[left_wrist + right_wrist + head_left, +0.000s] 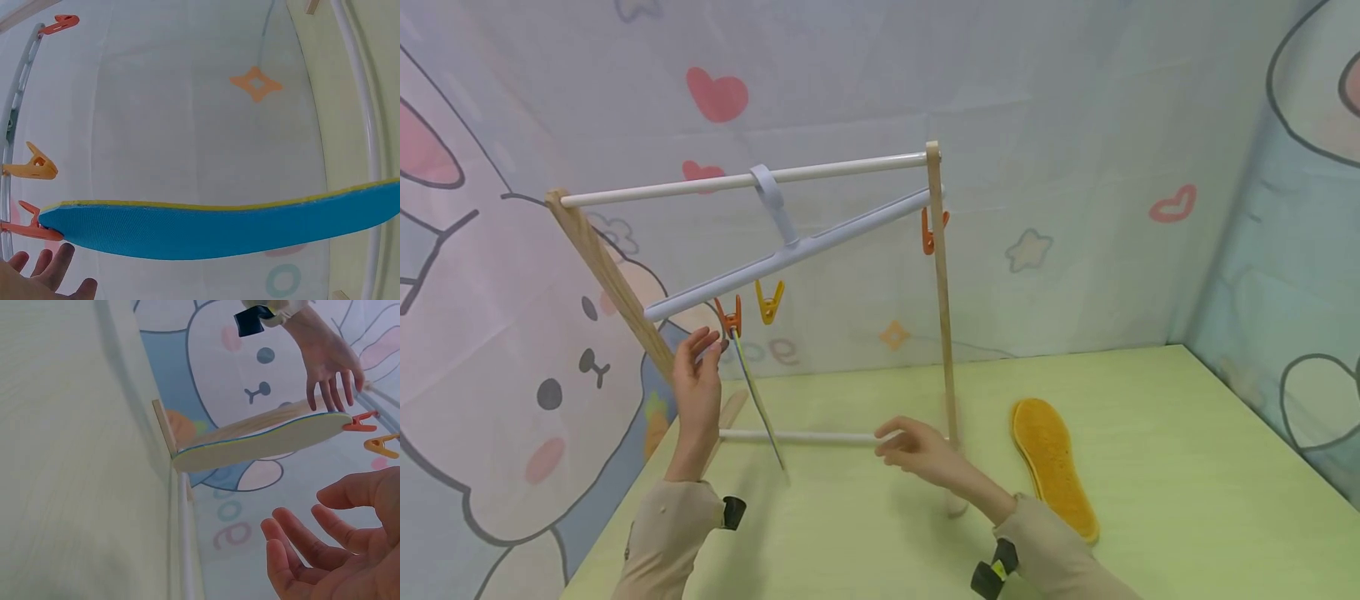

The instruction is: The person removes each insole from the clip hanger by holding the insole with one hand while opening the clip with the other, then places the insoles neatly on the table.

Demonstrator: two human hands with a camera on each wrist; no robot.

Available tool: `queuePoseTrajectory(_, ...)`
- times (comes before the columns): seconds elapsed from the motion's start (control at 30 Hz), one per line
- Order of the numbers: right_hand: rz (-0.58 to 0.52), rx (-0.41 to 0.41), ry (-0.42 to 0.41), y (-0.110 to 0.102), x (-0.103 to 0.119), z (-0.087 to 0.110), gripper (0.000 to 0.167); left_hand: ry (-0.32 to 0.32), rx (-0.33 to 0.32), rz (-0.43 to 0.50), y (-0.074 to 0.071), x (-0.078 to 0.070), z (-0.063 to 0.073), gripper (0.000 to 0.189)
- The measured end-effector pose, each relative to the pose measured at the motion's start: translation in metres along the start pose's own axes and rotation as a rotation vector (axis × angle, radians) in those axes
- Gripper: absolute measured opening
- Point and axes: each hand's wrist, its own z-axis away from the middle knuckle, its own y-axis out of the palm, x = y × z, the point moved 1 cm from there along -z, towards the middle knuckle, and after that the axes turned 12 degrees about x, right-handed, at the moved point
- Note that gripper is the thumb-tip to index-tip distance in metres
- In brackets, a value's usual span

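Observation:
A blue insole with a yellow edge [212, 231] hangs from an orange clothes peg [730, 318] at the lower left end of a tilted pale hanger [842, 237]. My left hand [697, 396] is right beside this peg, fingers loosely bent; the left wrist view shows its fingertips just under the peg and nothing held. To the right of the hanging insole, my right hand [925, 454] is in the air with fingers relaxed and nothing in it. A yellow peg [768, 302] and another orange peg [929, 232] also hang on the hanger.
The hanger's hook goes over the white top rod [857, 167] of a wooden stand [942, 292]. A white lower rod [827, 437] crosses near the tabletop. An orange-yellow insole [1056, 467] lies on the pale green table [1195, 475], right of the stand. Printed cloth forms the backdrop.

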Motion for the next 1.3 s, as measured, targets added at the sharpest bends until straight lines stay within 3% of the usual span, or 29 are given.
queuePoseTrajectory(0.6,0.046,0.041,-0.001,0.008,0.012,-0.024,0.025,0.018,0.026,0.019,0.002,-0.002,-0.002,0.031)
queuePoseTrajectory(1.0,0.047,0.060,-0.015,0.012,0.017,-0.035,0.025,-0.040,0.029,-0.007,-0.003,0.001,-0.007,0.034)
queuePoseTrajectory(1.3,0.096,0.061,-0.087,0.015,0.020,-0.046,0.023,-0.062,0.076,0.005,-0.006,-0.001,-0.014,0.036)
